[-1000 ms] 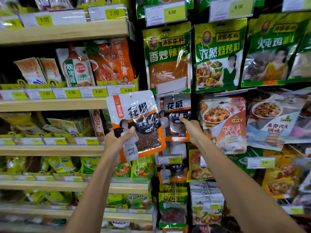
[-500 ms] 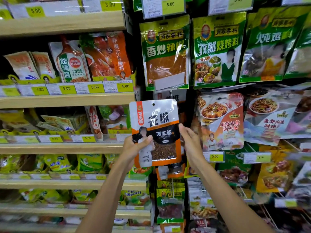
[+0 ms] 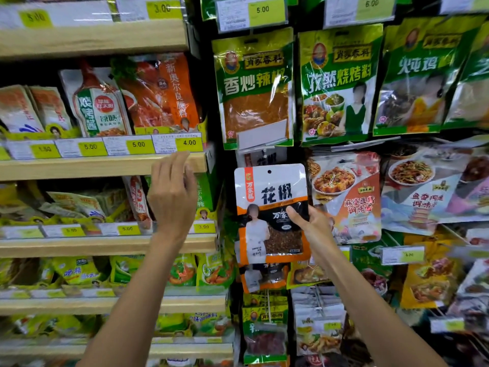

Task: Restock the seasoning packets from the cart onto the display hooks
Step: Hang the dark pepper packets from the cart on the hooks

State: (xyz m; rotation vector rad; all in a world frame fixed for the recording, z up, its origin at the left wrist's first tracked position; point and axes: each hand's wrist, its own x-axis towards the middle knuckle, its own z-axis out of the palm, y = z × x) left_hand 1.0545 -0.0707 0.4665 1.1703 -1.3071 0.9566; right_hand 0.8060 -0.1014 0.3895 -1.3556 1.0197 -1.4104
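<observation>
A white, orange and black peppercorn packet [image 3: 270,205] with a round hang hole at its top hangs upright in front of the hook display. My right hand [image 3: 309,226] grips its right edge, thumb on the front. More packets of the same kind [image 3: 260,157] hang behind and above it; the hook itself is hidden. My left hand [image 3: 172,197] is raised to the left, apart from the packet, fingers loosely spread and holding nothing, in front of the wooden shelf edge [image 3: 100,165].
Green seasoning packets [image 3: 254,86] hang on the row above with price tags [image 3: 251,11]. Red and orange sauce packets [image 3: 346,197] hang to the right. Wooden shelves on the left carry pouches and yellow price labels [image 3: 139,144]. More packets hang below.
My left hand has let go of the packet and moved up and left. My right hand now holds the packet alone, shifted right against the hook column.
</observation>
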